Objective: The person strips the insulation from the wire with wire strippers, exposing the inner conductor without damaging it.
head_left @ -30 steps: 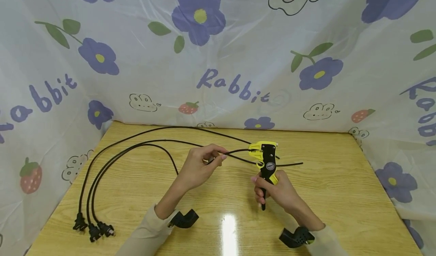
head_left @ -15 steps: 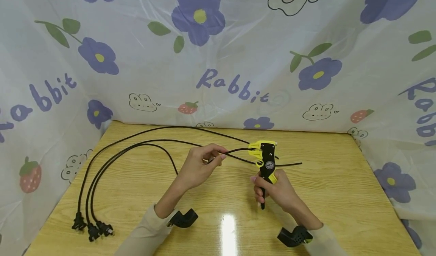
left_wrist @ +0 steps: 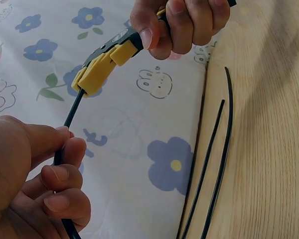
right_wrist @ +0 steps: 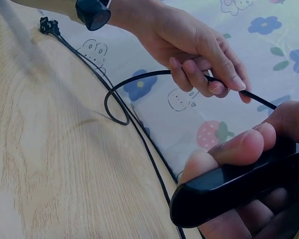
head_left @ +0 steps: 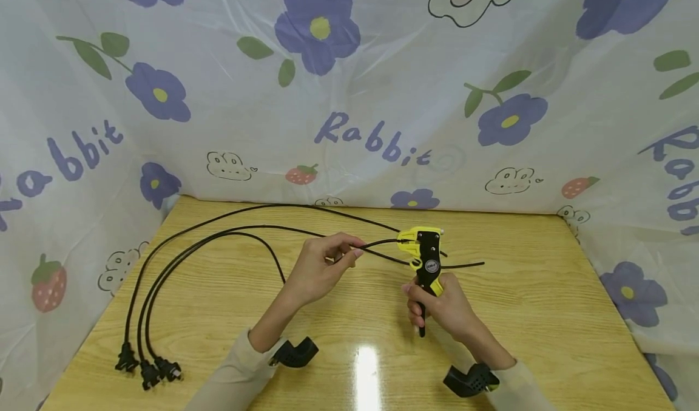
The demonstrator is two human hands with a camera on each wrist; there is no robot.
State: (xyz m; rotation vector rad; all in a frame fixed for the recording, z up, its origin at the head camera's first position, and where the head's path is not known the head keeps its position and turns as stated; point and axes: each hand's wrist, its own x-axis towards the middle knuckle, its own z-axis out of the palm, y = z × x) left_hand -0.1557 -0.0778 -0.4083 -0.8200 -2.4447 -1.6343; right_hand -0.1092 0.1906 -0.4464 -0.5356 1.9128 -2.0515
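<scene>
My right hand [head_left: 439, 305] grips the handles of a yellow and black wire stripper [head_left: 428, 259], held upright above the table. Between thumb and fingers, my left hand [head_left: 322, 265] pinches a black power cord [head_left: 379, 242]. The free end of that cord runs into the yellow nose of the stripper, where its tip is hidden. In the left wrist view the cord [left_wrist: 74, 109] goes straight from my fingertips into the nose. The right wrist view shows the black handle [right_wrist: 229, 189] with my fingers wrapped round it; the stripper's head is out of sight there.
Two more black cords [head_left: 273, 225] curve across the wooden table [head_left: 519, 338], their free ends lying behind the stripper. Several black plugs [head_left: 150, 368] lie together at the front left. A printed cloth [head_left: 349, 95] hangs along the back and both sides.
</scene>
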